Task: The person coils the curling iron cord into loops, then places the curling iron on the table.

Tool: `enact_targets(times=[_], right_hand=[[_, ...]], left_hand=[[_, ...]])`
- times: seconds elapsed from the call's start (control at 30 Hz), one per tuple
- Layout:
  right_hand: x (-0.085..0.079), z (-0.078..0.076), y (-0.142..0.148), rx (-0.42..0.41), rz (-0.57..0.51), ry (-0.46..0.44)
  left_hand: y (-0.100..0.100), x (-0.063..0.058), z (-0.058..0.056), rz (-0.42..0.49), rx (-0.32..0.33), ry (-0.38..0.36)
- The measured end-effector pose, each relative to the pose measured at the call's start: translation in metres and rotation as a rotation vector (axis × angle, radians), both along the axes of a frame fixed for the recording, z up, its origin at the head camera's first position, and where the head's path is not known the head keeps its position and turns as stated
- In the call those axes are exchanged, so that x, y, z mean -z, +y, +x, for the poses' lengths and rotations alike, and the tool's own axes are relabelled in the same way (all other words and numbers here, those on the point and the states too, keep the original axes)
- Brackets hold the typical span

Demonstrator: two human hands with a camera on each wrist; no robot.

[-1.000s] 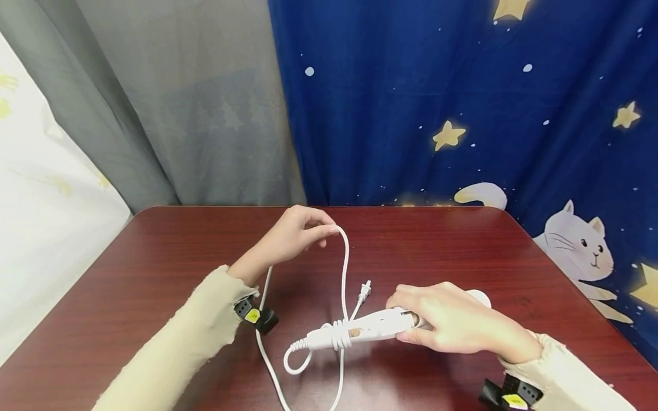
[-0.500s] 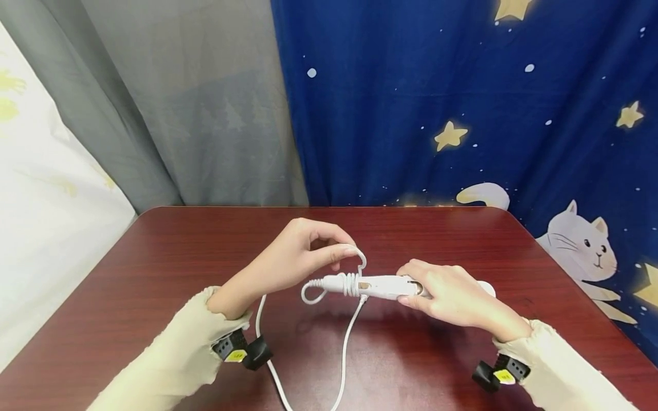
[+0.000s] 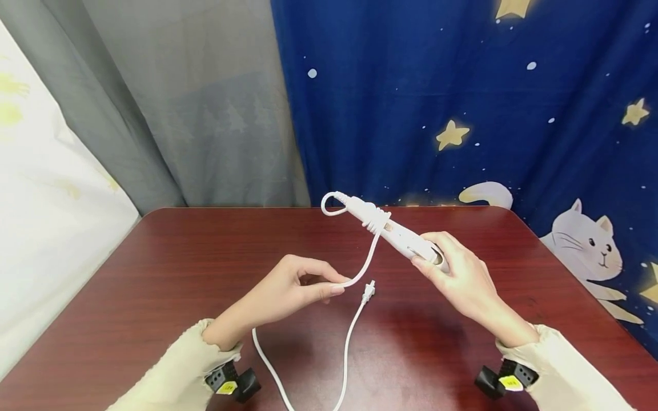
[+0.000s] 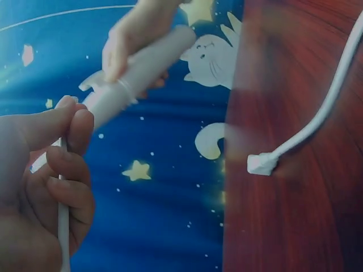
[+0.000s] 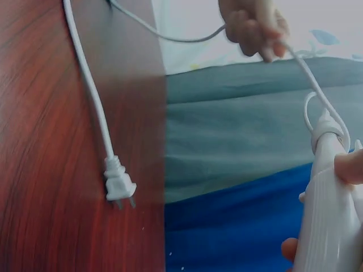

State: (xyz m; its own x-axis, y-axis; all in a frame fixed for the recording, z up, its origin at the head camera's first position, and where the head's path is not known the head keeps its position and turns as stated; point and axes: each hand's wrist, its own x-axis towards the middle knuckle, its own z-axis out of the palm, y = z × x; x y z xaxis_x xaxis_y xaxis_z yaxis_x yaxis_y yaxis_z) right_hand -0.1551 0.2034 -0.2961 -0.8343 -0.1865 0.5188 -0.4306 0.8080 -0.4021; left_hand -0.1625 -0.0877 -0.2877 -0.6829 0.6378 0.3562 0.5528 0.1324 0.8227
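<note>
My right hand (image 3: 462,279) grips a white hair-styling iron (image 3: 401,237), held tilted above the table with its cord end up and to the left. Several turns of white power cord (image 3: 371,254) are wrapped round the handle near that end. Between thumb and fingers, my left hand (image 3: 293,288) pinches the cord, which runs taut-looking up to the wraps. The rest of the cord passes behind that hand and loops toward the near edge. Its two-pin plug (image 3: 368,291) lies on the table between the hands, also seen as the white plug (image 5: 120,184) in the right wrist view.
The dark red wooden table (image 3: 205,240) has rounded far corners. Behind it hang a grey curtain (image 3: 205,114) and a blue curtain (image 3: 370,114) with stars and a cat; a white cloth (image 3: 51,171) hangs at left.
My right hand has raised the iron and tilted its cord end up and away. My left hand has carried the cord round the handle, from the far side down to the near side.
</note>
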Motion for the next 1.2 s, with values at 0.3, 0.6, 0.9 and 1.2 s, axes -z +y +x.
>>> enact_targets(times=[0.3,0.6,0.9,1.2], right_hand=[[-0.008,0.013,-0.001,-0.012,-0.080,0.044],[-0.012,0.012,0.007,0.021,-0.124,-0.007],[-0.013,0.007,0.023,0.003,-0.228,-0.055],[-0.024,0.027,0.008,-0.087,-0.160,-0.027]], left_hand=[[-0.005,0.024,-0.005,0.031,-0.019,-0.040],[-0.026,0.041,-0.027,-0.021,-0.080,-0.111],[-0.051,0.057,-0.054,-0.158,0.035,-0.076],[-0.046,0.072,-0.079,-0.243,0.106,-0.108]])
